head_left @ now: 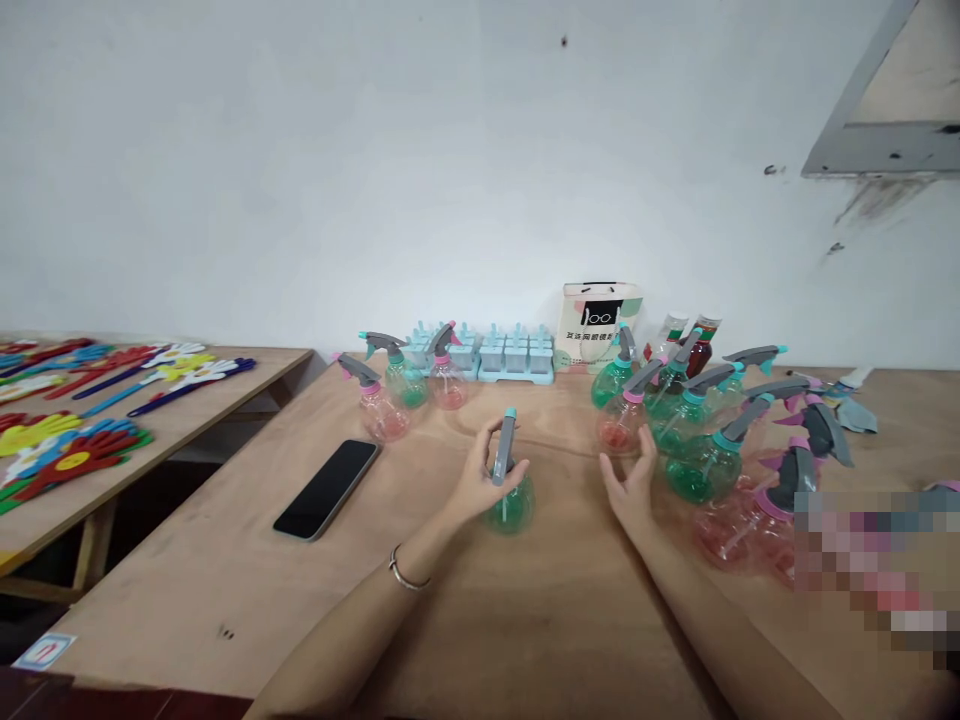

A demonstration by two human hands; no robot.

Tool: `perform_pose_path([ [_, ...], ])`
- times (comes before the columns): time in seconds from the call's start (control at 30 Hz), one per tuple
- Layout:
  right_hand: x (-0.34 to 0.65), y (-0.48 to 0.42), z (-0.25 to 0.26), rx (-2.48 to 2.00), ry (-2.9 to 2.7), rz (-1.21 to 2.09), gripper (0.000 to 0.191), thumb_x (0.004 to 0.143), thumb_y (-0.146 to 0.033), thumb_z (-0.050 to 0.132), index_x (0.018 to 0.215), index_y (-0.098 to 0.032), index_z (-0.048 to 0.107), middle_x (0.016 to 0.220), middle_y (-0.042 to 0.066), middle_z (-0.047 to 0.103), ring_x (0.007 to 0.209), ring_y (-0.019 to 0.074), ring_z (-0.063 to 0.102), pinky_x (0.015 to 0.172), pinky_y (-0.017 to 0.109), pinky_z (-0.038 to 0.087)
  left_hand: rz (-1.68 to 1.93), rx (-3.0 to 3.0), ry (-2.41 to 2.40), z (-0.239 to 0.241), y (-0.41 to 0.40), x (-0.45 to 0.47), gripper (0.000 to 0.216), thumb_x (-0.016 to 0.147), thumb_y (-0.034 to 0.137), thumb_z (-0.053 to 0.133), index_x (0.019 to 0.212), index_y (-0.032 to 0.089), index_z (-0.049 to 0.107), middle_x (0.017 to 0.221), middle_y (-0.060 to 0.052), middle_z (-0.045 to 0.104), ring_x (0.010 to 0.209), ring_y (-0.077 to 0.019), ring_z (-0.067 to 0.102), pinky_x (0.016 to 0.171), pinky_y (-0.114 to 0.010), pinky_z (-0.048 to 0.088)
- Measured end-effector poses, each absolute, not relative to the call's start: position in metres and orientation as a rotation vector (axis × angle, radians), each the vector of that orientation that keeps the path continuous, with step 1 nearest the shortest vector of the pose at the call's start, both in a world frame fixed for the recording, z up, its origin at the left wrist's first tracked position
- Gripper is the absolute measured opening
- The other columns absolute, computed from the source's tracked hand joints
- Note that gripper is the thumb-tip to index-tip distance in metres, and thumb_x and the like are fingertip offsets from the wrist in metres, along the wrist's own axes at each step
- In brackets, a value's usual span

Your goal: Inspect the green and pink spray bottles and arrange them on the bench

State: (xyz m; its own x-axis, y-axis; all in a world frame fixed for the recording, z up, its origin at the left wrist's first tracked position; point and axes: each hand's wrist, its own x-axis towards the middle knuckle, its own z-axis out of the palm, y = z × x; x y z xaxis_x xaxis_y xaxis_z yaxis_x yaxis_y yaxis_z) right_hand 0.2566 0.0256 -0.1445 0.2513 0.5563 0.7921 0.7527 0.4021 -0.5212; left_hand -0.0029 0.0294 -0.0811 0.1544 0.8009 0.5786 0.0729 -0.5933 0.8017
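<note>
My left hand (480, 478) is wrapped round the neck of a green spray bottle (511, 500) with a grey trigger head, standing upright on the wooden table (525, 620). My right hand (632, 482) is open, fingers stretched up, beside a pink spray bottle (619, 430) and a green spray bottle (697, 470) in the cluster at the right. It holds nothing.
A black phone (327, 488) lies flat left of my hands. Three spray bottles (405, 385) stand at the back left, blue popsicle moulds (487, 352) and a white box (596, 325) against the wall. Several more bottles crowd the right. A second table (187, 420) at the left carries coloured hand clappers.
</note>
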Motion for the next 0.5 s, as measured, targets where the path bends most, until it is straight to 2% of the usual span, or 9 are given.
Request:
perform_pose_path([
  [0.17,0.278,0.07,-0.141,-1.333,-1.368,-0.307,0.087,0.087,-0.046,0.063,0.151,-0.009,0.016,0.153,0.027,0.026,0.148,0.0375,0.023,0.117,0.063,0.025,1.313,1.824,0.879,-0.075,0.025,-0.01,0.063,0.074,0.029,0.075,0.131,0.022,0.048,0.134,-0.013,0.057,0.125,-0.0274,0.054,0.104,-0.042,0.044],
  [0.37,0.281,0.092,-0.142,-1.43,-1.202,-0.209,0.098,0.076,-0.056,0.071,0.147,-0.007,0.024,0.146,0.027,0.037,0.14,0.0421,0.035,0.114,0.063,0.029,1.161,1.856,0.866,-0.061,0.018,-0.012,0.069,0.074,0.019,0.068,0.139,0.024,0.047,0.138,-0.012,0.056,0.125,-0.0256,0.054,0.099,-0.037,0.048],
  [0.43,0.281,0.093,-0.142,-1.427,-1.193,-0.147,0.098,0.074,-0.056,0.072,0.146,-0.007,0.028,0.143,0.026,0.041,0.136,0.041,0.04,0.113,0.06,0.032,1.12,1.844,0.863,-0.059,0.017,-0.013,0.074,0.074,0.021,0.071,0.143,0.026,0.044,0.14,-0.012,0.054,0.124,-0.025,0.055,0.098,-0.036,0.048],
  [0.5,0.281,0.091,-0.142,-1.406,-1.191,-0.085,0.096,0.073,-0.055,0.073,0.145,-0.008,0.03,0.142,0.025,0.043,0.134,0.0387,0.043,0.112,0.057,0.035,1.056,1.808,0.854,-0.058,0.016,-0.014,0.079,0.073,0.026,0.074,0.145,0.027,0.042,0.142,-0.013,0.053,0.116,-0.0232,0.06,0.094,-0.035,0.05],
])
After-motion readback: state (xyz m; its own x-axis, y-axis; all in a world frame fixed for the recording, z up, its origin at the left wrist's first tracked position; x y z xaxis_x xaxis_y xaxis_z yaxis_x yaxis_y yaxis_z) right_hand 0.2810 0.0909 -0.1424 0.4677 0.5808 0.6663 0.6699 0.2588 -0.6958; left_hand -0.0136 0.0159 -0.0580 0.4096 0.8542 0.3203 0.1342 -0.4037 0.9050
